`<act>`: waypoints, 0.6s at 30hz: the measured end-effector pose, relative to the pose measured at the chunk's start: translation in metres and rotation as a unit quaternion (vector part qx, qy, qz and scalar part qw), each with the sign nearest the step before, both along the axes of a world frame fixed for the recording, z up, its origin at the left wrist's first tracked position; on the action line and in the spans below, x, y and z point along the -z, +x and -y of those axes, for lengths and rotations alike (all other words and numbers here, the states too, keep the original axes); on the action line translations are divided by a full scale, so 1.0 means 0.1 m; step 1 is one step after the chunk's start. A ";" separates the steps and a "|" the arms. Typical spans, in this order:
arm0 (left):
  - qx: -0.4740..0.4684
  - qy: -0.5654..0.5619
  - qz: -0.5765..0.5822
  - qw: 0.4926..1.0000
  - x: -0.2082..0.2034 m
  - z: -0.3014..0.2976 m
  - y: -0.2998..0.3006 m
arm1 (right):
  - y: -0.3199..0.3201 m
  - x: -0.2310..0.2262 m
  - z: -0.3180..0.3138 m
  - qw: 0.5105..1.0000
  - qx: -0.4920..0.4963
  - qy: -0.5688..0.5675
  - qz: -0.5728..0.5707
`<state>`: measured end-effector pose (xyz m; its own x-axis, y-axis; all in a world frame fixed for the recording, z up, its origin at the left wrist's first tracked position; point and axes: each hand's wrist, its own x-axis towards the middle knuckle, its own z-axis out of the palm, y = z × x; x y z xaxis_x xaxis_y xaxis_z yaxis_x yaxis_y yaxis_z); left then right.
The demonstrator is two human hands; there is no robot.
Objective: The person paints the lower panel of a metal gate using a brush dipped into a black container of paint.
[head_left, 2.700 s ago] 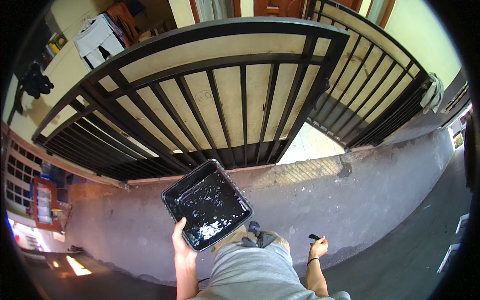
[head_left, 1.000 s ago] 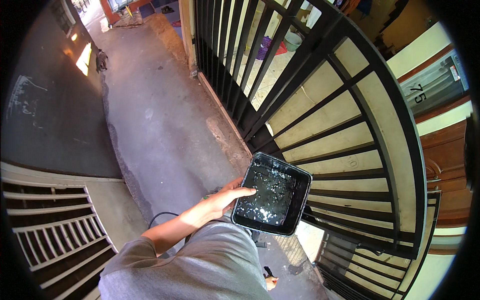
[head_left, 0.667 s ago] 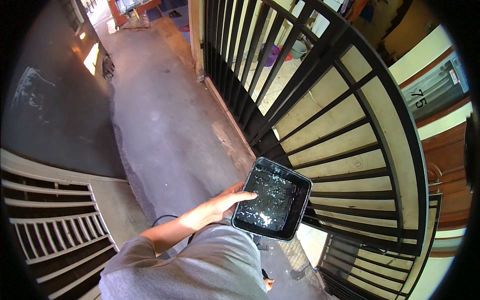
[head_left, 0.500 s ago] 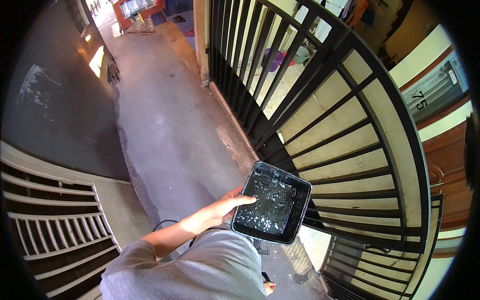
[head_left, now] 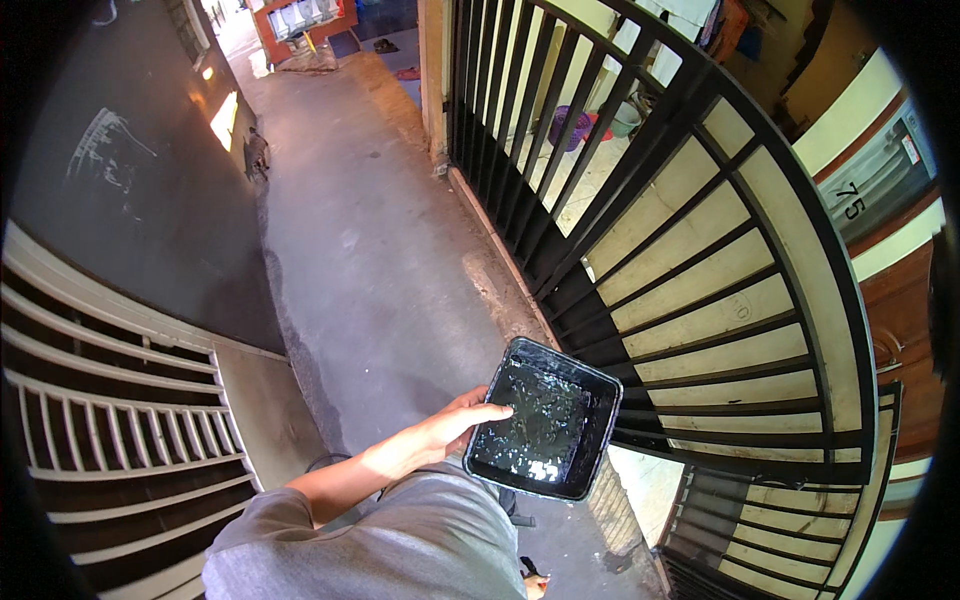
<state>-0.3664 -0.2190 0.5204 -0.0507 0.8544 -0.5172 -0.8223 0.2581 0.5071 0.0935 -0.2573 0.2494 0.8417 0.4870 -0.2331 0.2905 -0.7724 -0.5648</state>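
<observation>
My left hand grips a square black plastic tub by its left wall, the thumb hooked over the rim and the fingers hidden outside it. The tub is held in front of my grey shirt, its open top facing me. Its inside looks wet, with many bright glints over the bottom; whether water stands in it I cannot tell. My right hand is not in view. Below the tub, a bare foot with a dark strap shows in part.
A grey concrete alley runs ahead between a dark wall and a black metal gate close on the right. White railings stand at the left. Behind the gate's bars are a purple basket and a wooden door.
The surroundings have shifted slightly right and down in view. The tub stays in my left hand at nearly the same place before me.
</observation>
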 end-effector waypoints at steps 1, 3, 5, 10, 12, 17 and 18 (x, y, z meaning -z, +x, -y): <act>-0.002 -0.004 -0.003 1.000 -0.03 0.03 0.03 | 0.01 -0.01 0.02 1.000 -0.002 0.002 0.000; -0.004 -0.004 -0.003 1.000 -0.12 0.10 0.07 | 0.02 0.00 0.06 1.000 -0.005 0.006 -0.001; -0.006 0.003 0.003 1.000 -0.23 0.14 0.10 | 0.03 0.00 0.09 1.000 -0.008 0.006 -0.002; 0.014 -0.004 0.027 1.000 -0.17 0.21 0.05 | -0.01 -0.03 0.12 1.000 -0.013 0.011 -0.004; 0.014 0.009 0.031 0.999 -0.22 0.22 0.00 | -0.04 -0.03 0.14 1.000 -0.011 0.015 -0.004; 0.014 0.012 0.019 1.000 -0.20 0.30 -0.22 | -0.15 -0.07 0.26 1.000 -0.008 0.014 -0.003; 0.014 0.006 0.016 1.000 -0.19 0.33 -0.28 | -0.17 -0.09 0.28 1.000 -0.008 0.014 -0.001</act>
